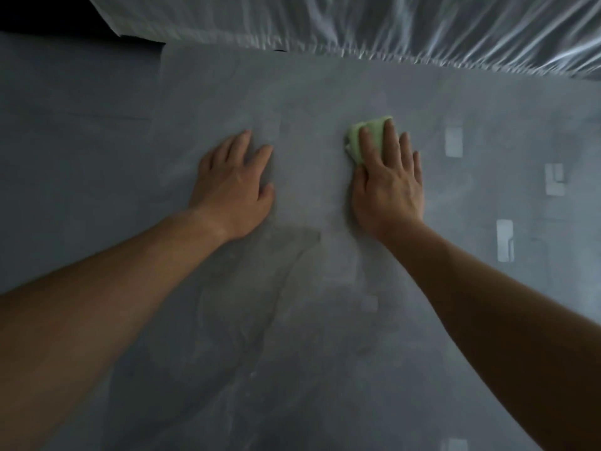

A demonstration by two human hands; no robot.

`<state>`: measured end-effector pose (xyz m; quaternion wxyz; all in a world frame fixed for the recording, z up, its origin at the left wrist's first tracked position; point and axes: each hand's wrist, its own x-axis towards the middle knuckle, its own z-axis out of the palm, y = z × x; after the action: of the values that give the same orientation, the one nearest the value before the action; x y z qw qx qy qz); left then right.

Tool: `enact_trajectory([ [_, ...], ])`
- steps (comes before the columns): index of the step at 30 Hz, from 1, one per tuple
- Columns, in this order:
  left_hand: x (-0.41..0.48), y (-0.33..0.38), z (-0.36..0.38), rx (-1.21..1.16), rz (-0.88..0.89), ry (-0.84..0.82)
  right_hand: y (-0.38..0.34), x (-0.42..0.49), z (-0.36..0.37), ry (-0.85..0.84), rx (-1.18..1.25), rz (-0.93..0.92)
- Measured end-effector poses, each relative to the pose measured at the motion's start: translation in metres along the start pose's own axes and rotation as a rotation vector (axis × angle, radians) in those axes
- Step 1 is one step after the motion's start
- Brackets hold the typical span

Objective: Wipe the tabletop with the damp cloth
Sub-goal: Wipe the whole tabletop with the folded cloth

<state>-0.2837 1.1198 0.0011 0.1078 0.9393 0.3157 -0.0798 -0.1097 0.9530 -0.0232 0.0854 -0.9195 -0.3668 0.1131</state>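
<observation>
Mostly hidden: cloth (374,128) under right hand (388,185) | left hand (232,185) seemingly flat on tabletop (309,320)

Left hand (232,187), right hand (388,187) — both flat, palms down.

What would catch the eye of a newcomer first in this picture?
The pale green cloth stands out most: it lies a little right of centre on the grey tabletop, pressed under the straight fingers of the right hand. The left hand rests flat on the bare surface beside it, apart from the cloth. A crinkled, shiny plastic sheet runs along the far edge.
</observation>
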Motion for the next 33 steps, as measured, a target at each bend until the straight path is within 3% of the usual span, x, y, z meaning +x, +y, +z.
enact_trajectory([
  [2, 0.010, 0.000, -0.004, -0.004, -0.008, -0.009, -0.013, -0.012, 0.004, -0.001, -0.008, -0.084],
  [5, 0.029, 0.004, -0.009, -0.002, -0.021, -0.053, -0.017, -0.049, 0.009, -0.071, -0.066, -0.448],
  [7, 0.039, 0.005, -0.010, 0.008, -0.023, -0.089, -0.003, -0.049, 0.008, -0.110, -0.092, -0.574],
  [9, 0.045, 0.004, -0.009, 0.026, -0.024, -0.116, 0.011, -0.022, 0.003, -0.068, -0.092, -0.495],
  [14, 0.050, 0.000, -0.005, 0.058, -0.019, -0.130, 0.002, 0.063, -0.010, 0.010, 0.004, 0.003],
  [15, 0.050, 0.000, -0.005, 0.060, -0.016, -0.123, -0.007, 0.062, -0.009, 0.015, -0.002, -0.012],
  [19, 0.049, 0.000, -0.005, 0.050, -0.013, -0.096, -0.003, 0.036, -0.006, -0.055, -0.093, -0.376],
  [25, 0.049, -0.003, -0.002, 0.032, -0.003, -0.082, 0.002, 0.099, -0.019, 0.001, -0.033, -0.008],
  [30, 0.049, -0.005, -0.004, 0.037, 0.019, -0.078, -0.024, 0.094, -0.011, -0.045, -0.076, -0.301],
  [33, 0.050, -0.008, -0.007, 0.034, 0.028, -0.058, -0.020, 0.106, -0.015, -0.051, -0.079, -0.284],
])
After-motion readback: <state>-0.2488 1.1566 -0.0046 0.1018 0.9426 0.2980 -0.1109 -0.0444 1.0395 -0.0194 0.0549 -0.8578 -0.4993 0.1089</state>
